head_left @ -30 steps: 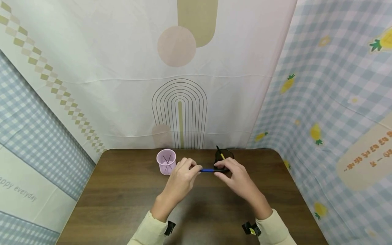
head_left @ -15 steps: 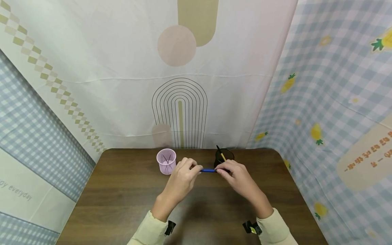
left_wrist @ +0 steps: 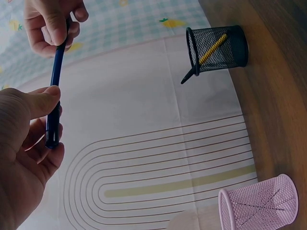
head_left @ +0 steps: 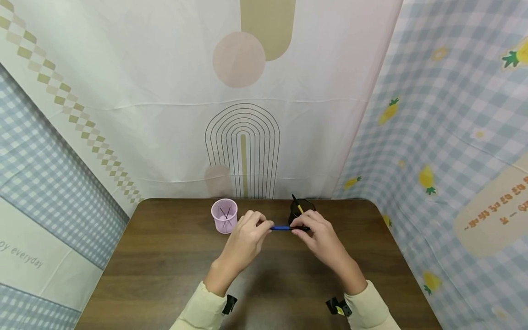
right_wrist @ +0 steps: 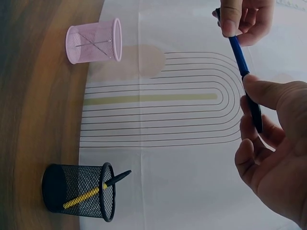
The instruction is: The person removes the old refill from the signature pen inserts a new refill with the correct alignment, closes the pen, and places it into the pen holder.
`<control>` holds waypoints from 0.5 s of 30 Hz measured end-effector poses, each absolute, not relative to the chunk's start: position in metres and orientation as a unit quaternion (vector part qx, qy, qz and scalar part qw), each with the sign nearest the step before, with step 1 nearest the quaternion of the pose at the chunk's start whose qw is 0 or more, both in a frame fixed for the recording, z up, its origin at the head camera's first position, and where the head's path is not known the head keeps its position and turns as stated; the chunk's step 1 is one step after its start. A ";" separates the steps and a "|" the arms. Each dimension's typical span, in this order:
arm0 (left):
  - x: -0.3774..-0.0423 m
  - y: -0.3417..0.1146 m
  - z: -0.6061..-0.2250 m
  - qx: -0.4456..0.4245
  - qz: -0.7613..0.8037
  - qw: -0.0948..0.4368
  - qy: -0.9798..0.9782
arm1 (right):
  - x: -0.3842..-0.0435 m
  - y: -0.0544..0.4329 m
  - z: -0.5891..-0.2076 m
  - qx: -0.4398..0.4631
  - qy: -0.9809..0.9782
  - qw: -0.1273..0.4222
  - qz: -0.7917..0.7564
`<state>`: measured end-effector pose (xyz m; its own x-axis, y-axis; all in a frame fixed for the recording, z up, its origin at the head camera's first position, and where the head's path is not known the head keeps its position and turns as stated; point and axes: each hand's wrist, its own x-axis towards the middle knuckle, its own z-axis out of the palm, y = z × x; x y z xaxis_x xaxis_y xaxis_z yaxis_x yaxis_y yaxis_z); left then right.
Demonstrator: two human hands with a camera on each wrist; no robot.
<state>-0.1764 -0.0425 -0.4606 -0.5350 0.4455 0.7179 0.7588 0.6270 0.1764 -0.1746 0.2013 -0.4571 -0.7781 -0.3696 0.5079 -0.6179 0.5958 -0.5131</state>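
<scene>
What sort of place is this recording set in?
Probably a tabletop workspace curtained off indoors: a wood-grain table, patterned cloths hanging behind and beside it, and a black mesh cup holding a pen.

Blue pen [left_wrist: 57, 69]: smooth, glossy barrel, plastic in appearance. Black cup [right_wrist: 76, 182]: open wire mesh, apparently metal, with a smooth rim. Pink cup [right_wrist: 93, 43]: similar mesh, coated in appearance. Counter [head_left: 165, 266]: smooth wood-grain surface, low sheen. Wall hanging [head_left: 173, 119]: matt cloth, lightly creased. Sleeves [head_left: 202, 307]: matt, soft-looking cloth.
</scene>
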 end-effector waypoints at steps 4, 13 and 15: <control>-0.177 -0.042 -0.460 -0.357 -0.242 0.323 -0.842 | -0.175 0.200 -0.458 0.284 -0.872 0.199 0.346; -0.178 -0.044 -0.461 -0.356 -0.241 0.325 -0.842 | -0.176 0.197 -0.461 0.286 -0.867 0.221 0.343; -0.178 -0.044 -0.461 -0.356 -0.241 0.325 -0.842 | -0.176 0.196 -0.461 0.284 -0.867 0.220 0.345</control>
<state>-0.1778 -0.0439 -0.4608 -0.5355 0.4427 0.7192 0.7564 0.6302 0.1753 -0.1760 0.1964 -0.4612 -0.7414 -0.3412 0.5778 -0.6451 0.5996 -0.4736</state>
